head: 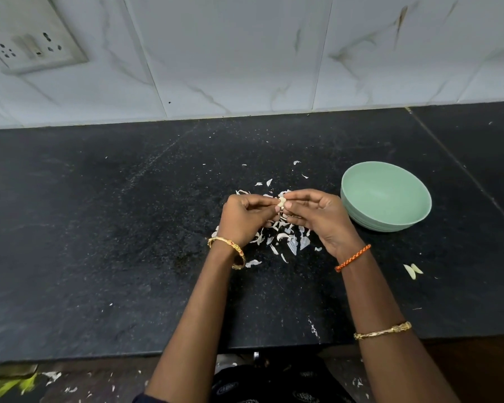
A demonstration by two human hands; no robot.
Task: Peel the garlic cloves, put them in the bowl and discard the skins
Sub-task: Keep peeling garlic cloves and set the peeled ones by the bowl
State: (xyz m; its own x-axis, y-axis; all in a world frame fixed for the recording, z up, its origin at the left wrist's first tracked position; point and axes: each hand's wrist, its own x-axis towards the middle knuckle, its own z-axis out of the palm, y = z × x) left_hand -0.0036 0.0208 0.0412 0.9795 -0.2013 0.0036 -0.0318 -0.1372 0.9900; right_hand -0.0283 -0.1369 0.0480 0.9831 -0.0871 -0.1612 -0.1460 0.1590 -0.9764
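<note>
A black stone countertop [99, 228] is seen across the scene, backed on the far side by a white marble-patterned tiled wall [245, 53]. A switch-and-socket plate [29, 36] is mounted on the wall at far left. Something green [9, 385] is glimpsed at near left, below the counter edge.

One pale green round bowl [386, 196] sits on a single black stone worktop [99, 228], where two bare hands, the left hand [243, 218] and right hand [317, 213], meet over one small cream garlic clove [282, 202]. Two pale peeled slivers [413, 270] lie apart at right. Papery white garlic skins [285, 239] are scattered in dozens, too many to count. Three bangles circle the wrists; one white wall socket plate [26, 39] hangs above.
</note>
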